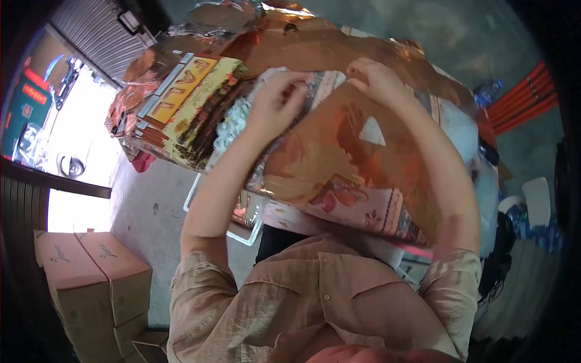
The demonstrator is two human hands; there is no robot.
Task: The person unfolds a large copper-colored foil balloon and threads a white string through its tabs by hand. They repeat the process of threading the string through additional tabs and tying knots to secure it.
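A shiny copper-coloured sheet (308,145) spreads across the table in front of me, with a pale floral-patterned piece (363,209) along its near edge. My left hand (279,104) is over the sheet's left side, fingers loosely curled with a gap to the thumb, and nothing shows in it. At the far edge, my right hand (375,81) has its fingers pinched together at the sheet's corner; the fingertips are partly hidden. Left of my left hand lie white ruffled rosettes (232,124). A patterned strip (324,85) runs between the two hands.
Stacked yellow-and-orange printed packs (193,100) lie at the table's left. More crumpled copper film (284,39) covers the far side. Cardboard boxes (91,272) stand on the floor at lower left. Clear plastic bags (460,130) hang by the right edge, near orange poles (523,100).
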